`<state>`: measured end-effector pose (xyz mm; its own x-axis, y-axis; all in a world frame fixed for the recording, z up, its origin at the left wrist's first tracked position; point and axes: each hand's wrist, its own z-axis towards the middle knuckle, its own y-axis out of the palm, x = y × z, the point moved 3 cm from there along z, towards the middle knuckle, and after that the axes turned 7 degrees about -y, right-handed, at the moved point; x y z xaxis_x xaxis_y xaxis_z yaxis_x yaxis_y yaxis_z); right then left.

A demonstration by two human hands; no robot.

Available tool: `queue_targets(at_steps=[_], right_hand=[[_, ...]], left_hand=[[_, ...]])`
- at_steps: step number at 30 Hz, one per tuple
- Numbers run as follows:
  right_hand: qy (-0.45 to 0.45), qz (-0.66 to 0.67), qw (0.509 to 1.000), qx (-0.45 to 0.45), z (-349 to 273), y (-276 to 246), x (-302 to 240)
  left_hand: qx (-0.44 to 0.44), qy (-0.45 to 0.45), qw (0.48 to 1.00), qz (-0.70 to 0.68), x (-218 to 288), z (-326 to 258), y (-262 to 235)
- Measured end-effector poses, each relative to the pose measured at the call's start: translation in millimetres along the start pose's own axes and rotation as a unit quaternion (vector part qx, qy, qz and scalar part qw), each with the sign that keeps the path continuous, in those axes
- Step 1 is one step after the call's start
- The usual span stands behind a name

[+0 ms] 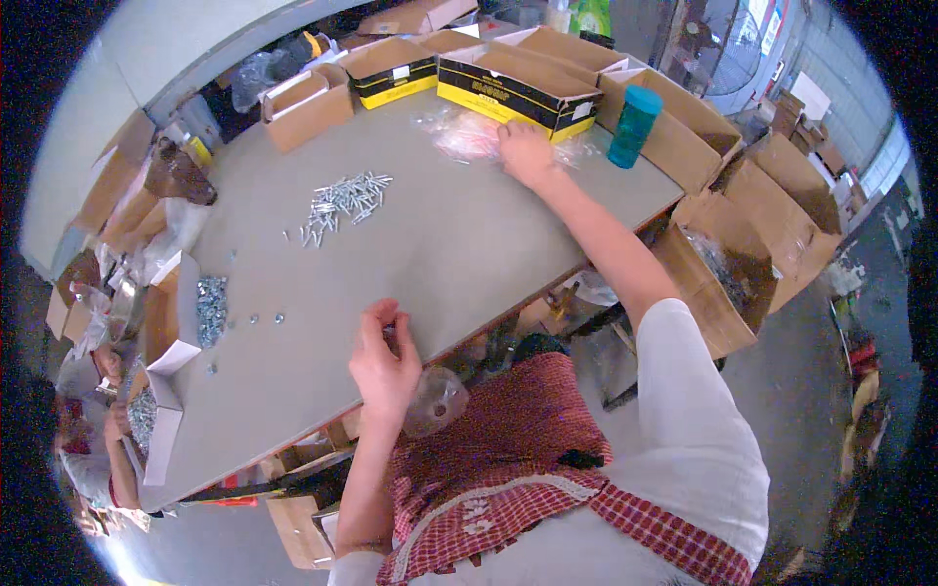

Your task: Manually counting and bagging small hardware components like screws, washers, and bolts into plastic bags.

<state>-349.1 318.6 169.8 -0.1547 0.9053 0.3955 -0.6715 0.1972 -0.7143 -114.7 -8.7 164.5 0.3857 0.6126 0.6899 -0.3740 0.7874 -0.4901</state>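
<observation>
My left hand (pixel 386 359) is held above the near edge of the table, its fingers curled in toward the thumb. What lies inside that hand, if anything, is hidden. Stretched out to the far side, my right hand (pixel 528 153) has its fingers bent together on a heap of clear plastic bags (pixel 459 134) in front of a black and yellow box (pixel 518 91). A loose pile of silver screws (pixel 347 202) lies mid-table. To the left, small metal nuts (pixel 211 311) are heaped by an open white-edged carton (pixel 174 313), with a few single ones nearby.
A teal bottle (pixel 634 127) stands at the table's far right. Open cardboard boxes (pixel 674 127) line the back and right side. One carton (pixel 718 269) below the right edge holds plastic-wrapped items. Another person's hands (pixel 115 420) work beside a tray of metal parts at left.
</observation>
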Motion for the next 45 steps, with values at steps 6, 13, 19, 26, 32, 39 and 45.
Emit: queue_targets(at_steps=[6, 13, 19, 26, 32, 39, 45], right_hand=[[0.199, 0.291, 0.936, -0.002, -12, -43, 16], [0.021, 0.661, 0.750, -0.018, -79, -136, -100], [-0.030, 0.719, 0.683, -0.124, -106, -187, -147], [-0.066, 0.732, 0.633, -0.244, -96, -208, -155], [-0.048, 0.730, 0.600, -0.325, -103, -219, -170], [-0.057, 0.723, 0.668, -0.164, -110, -225, -177], [-0.039, 0.764, 0.630, -0.131, -119, -226, -188]], left_hand=[[0.014, 0.025, 0.999, -0.014, -5, -7, -6], [-0.008, -0.078, 0.986, -0.150, -4, 14, -2], [-0.092, -0.025, 0.986, -0.136, 17, 9, -13], [-0.167, -0.124, 0.967, -0.147, 9, -6, -24], [-0.076, 0.010, 0.996, -0.036, 15, -9, -38], [-0.183, -0.117, 0.970, -0.105, 28, -24, -46], [-0.290, -0.225, 0.884, -0.288, 21, -29, -39]])
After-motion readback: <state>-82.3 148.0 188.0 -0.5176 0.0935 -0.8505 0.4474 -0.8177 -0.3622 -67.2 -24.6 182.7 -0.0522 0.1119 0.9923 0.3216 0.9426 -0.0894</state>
